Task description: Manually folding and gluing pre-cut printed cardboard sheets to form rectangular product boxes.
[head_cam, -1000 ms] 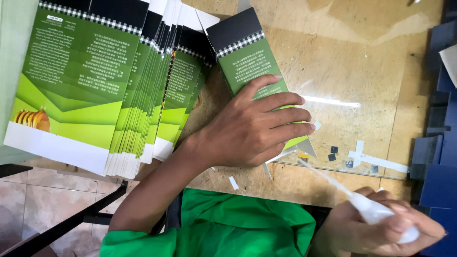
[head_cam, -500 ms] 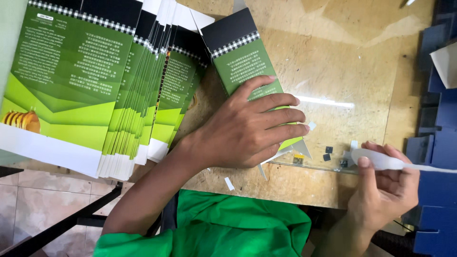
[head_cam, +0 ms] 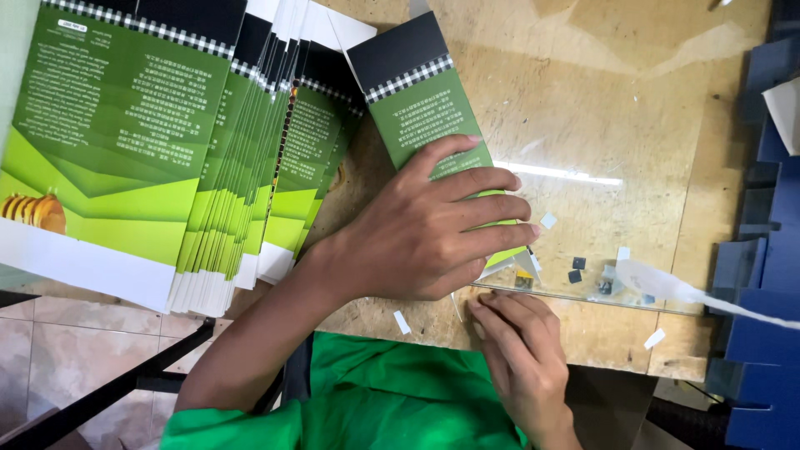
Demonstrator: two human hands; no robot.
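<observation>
head view: left hand (head_cam: 433, 229) pressed flat on green carton blank (head_cam: 417, 104) near table's (head_cam: 633, 125) front edge, gripping nothing; right hand (head_cam: 521, 358) pinching at its lower corner, probably sealing flap. next likely needs firm pressing.

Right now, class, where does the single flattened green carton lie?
In the head view, the green carton lies flat on the wooden table at centre, under the left hand, right of the carton stack.
</observation>
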